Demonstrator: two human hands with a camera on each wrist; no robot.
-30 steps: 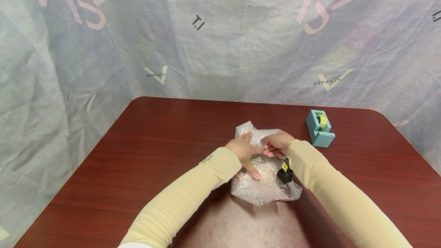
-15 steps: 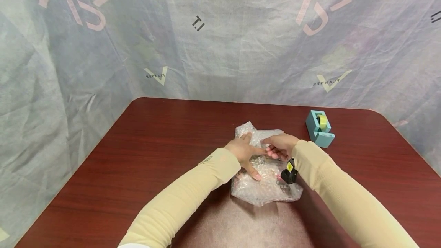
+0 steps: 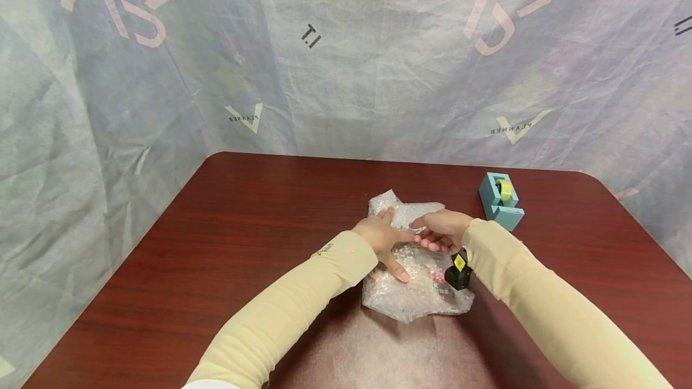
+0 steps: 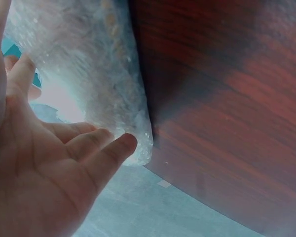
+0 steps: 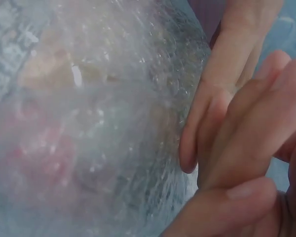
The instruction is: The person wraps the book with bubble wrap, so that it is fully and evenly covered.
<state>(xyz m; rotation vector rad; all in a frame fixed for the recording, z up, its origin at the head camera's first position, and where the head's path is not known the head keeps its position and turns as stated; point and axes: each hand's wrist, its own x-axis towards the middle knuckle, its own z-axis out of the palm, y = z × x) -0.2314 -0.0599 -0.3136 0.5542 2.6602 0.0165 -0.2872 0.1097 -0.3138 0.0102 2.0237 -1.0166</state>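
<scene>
A bubble-wrapped bundle (image 3: 405,305) lies on the table, with blurred pinkish and brownish shapes showing through its clear film. My left hand (image 3: 381,237) rests on the bundle's left part, its fingers spread. In the left wrist view, the fingertips (image 4: 127,143) lie against the edge of the bubble wrap (image 4: 84,64). My right hand (image 3: 442,230) is over the upper right of the wrap, fingers loosely bent and thumb apart from them. Its fingertips are close to the left index finger; nothing is visible between them. The right wrist view shows both hands beside the wrap (image 5: 89,148).
A light-blue tape dispenser (image 3: 504,216) with a yellow roll (image 3: 505,189) stands right of the bundle, farther back on the reddish-brown table (image 3: 259,209). A printed grey cloth (image 3: 346,77) hangs behind and at the sides. A black wrist camera (image 3: 458,277) sits by my right cuff.
My right hand has shifted slightly to the right over the wrap, uncovering more of its lower right. The left hand and the bundle have stayed in place.
</scene>
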